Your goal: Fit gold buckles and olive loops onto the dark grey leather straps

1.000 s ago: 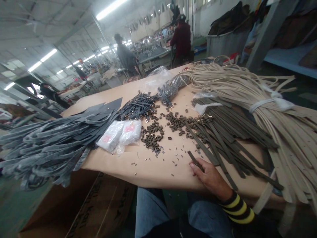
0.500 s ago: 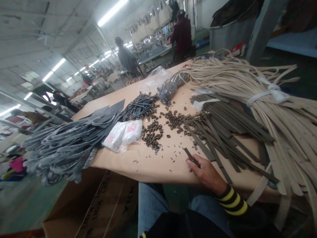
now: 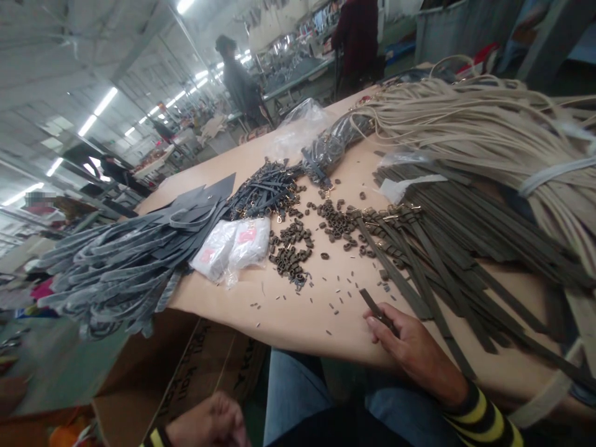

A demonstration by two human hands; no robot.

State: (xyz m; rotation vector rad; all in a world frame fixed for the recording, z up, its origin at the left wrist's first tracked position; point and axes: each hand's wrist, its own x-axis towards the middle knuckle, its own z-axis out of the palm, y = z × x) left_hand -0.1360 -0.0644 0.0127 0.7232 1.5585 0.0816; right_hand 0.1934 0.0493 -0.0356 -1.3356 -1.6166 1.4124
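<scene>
My right hand (image 3: 412, 347) rests at the table's front edge, pinching a short dark leather strap (image 3: 375, 308) between thumb and fingers. My left hand (image 3: 207, 423) is a closed fist at the bottom of the view, below the table edge, with nothing visible in it. Small dark loops (image 3: 288, 254) lie in heaps on the tan paper-covered table (image 3: 298, 323), among scattered tiny dark pieces (image 3: 335, 298). To my right lies a spread of dark brown straps (image 3: 447, 273), with a tied bundle of beige straps (image 3: 488, 124) behind. Grey straps (image 3: 130, 267) and white packets (image 3: 230, 248) lie left.
A cardboard box (image 3: 177, 379) stands below the table's near edge, above my jeans-clad knee (image 3: 298, 397). A clear plastic bag (image 3: 300, 127) lies at the far side. Co-workers stand beyond, one in grey (image 3: 239, 87), one in dark red (image 3: 358, 37), near a grey bin (image 3: 460, 25).
My left fist has come into view at the bottom. My right hand still holds the strap, and the whole scene has shifted slightly as my head tilted.
</scene>
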